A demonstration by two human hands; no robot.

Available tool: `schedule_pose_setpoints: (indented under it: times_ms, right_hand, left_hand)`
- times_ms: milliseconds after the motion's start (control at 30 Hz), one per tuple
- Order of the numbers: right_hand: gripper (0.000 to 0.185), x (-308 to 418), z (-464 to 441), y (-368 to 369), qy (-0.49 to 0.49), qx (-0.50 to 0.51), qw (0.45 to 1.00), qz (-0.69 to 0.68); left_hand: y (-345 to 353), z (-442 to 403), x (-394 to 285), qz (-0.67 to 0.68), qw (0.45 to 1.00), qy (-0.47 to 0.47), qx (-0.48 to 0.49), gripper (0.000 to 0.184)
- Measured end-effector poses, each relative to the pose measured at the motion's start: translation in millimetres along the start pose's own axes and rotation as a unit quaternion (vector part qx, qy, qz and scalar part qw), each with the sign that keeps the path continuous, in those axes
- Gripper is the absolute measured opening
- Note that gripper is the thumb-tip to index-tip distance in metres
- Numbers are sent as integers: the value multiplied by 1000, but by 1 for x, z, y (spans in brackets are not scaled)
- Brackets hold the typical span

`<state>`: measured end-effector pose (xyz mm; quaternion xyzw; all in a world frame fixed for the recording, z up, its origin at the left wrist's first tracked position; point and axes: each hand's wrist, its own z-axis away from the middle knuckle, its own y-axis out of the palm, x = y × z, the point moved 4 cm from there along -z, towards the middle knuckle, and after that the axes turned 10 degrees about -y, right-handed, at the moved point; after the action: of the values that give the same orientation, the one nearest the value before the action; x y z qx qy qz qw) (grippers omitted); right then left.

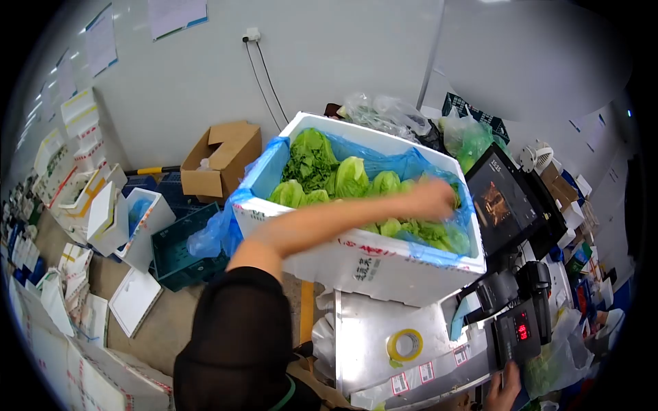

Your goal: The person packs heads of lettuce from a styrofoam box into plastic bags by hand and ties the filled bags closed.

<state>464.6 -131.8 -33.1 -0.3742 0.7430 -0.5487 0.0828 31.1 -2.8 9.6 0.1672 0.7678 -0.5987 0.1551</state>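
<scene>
My left hand [436,198] is blurred by motion over the right end of a white foam box [363,281]. The bare forearm and black sleeve cross the front of the box. Heads of green lettuce [351,178] fill the box, which is lined with a blue plastic bag [274,161]. Whether my left fingers grip a lettuce cannot be made out. At the bottom right, my right hand [504,390] is just below the scale display [519,335] with red digits. Its visible fingers are apart, with nothing seen between them; the rest is cut off by the frame.
The box stands on a metal table [360,335] with a roll of yellow tape [404,344] and printed labels [426,372]. A monitor [504,195] stands to the right. On the left are a cardboard box [223,161], a green crate [175,246] and several foam boxes.
</scene>
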Motion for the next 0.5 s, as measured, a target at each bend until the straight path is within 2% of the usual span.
schedule_pose_setpoints:
  times_ms: [33,67,100,133,167,233,300,367,400,433,467,500]
  right_hand:
    - [46,-5,-30,12,56,35,993,-93]
    - [43,21,-75,19,-54,-15,990,-126]
    - [48,42,-116,31,-104,-10,983,-150]
    - [53,64,-160,55,-138,21,976,-169]
    - [59,84,-204,82,-164,53,967,-189]
    - [72,121,-289,146,-181,127,949,-223]
    - [88,149,-365,228,-130,227,920,-292]
    - [99,182,-421,288,-102,290,916,-258]
    - [108,205,-439,305,-77,346,901,-252]
    - [113,213,-455,330,-56,349,909,-219]
    - [114,213,-479,380,-78,360,908,-197]
    - [113,219,-488,415,-77,373,884,-269]
  left_hand:
    - [-36,-4,66,99,984,-144,33,29]
    - [-60,-18,137,1,974,-211,-81,33]
    - [-85,-14,189,-93,944,-264,-174,28]
    - [-102,-11,241,-107,916,-331,-199,27]
    - [-114,-2,279,-101,901,-385,-172,27]
    - [-115,10,327,-97,878,-427,-192,34]
    - [-112,15,350,-101,864,-456,-187,43]
    - [-108,7,363,-102,859,-467,-180,57]
    - [-107,-2,367,-128,853,-483,-148,49]
    - [-106,-5,374,-153,860,-471,-123,55]
    - [-105,-5,391,-155,846,-500,-100,58]
    - [-103,-6,405,-150,859,-482,-84,64]
